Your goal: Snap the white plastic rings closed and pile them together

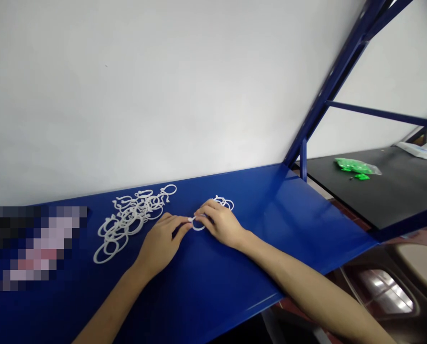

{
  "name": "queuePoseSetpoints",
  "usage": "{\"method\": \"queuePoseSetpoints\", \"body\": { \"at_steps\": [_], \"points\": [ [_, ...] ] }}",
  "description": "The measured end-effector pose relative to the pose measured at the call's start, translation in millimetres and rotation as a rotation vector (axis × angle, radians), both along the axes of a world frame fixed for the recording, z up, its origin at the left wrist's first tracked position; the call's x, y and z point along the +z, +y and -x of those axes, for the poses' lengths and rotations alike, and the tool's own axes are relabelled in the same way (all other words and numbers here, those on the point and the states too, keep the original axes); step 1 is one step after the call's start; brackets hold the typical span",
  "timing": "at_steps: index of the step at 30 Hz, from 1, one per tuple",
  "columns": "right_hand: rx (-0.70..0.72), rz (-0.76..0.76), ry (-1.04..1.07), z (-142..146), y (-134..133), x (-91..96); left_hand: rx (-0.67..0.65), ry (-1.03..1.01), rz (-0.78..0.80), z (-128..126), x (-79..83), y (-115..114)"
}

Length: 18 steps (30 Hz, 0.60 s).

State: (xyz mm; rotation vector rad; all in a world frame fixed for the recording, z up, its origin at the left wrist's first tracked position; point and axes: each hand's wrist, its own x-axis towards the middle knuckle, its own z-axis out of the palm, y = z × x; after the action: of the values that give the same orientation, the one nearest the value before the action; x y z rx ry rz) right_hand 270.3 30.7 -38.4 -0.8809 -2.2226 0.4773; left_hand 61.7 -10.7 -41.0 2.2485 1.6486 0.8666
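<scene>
Both my hands rest on a glossy blue shelf board point(278, 210). My left hand point(161, 243) and my right hand point(220, 223) meet at one white plastic ring point(198, 225). Each hand pinches a side of it with curled fingertips. A heap of several white rings point(129, 217) lies to the left of my left hand. A few more white rings point(225, 203) lie just behind my right hand, partly hidden by its fingers.
A white wall rises right behind the shelf. A blue steel upright point(328, 86) slants up at the right. Beyond it a black board point(396, 191) carries a clear bag of green parts point(355, 166). A blurred patch point(37, 246) covers the left end.
</scene>
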Motion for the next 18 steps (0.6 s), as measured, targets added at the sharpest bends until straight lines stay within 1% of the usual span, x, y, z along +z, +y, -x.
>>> {"method": "queuePoseSetpoints", "body": {
  "at_steps": [1,4,7,10,14,18],
  "points": [
    [-0.080,-0.013,-0.026,-2.3,3.0,0.7,0.037,0.069,-0.035,4.7,-0.4,2.8],
    [-0.329,-0.012,-0.077,-11.9,13.8,6.1,0.215,0.314,-0.142,24.8,-2.9,12.1],
    [-0.501,0.012,-0.103,-22.0,24.8,12.8,0.345,0.508,-0.187,43.7,-5.1,19.1],
    [-0.573,0.042,-0.143,-28.2,31.8,14.7,0.402,0.569,-0.199,51.0,-5.6,21.3],
    [-0.596,0.056,-0.200,-30.9,34.6,11.2,0.449,0.564,-0.188,48.3,-6.1,21.0],
    [-0.608,0.022,-0.204,-31.4,33.9,10.2,0.460,0.565,-0.158,46.6,-8.9,21.6]
  ]
}}
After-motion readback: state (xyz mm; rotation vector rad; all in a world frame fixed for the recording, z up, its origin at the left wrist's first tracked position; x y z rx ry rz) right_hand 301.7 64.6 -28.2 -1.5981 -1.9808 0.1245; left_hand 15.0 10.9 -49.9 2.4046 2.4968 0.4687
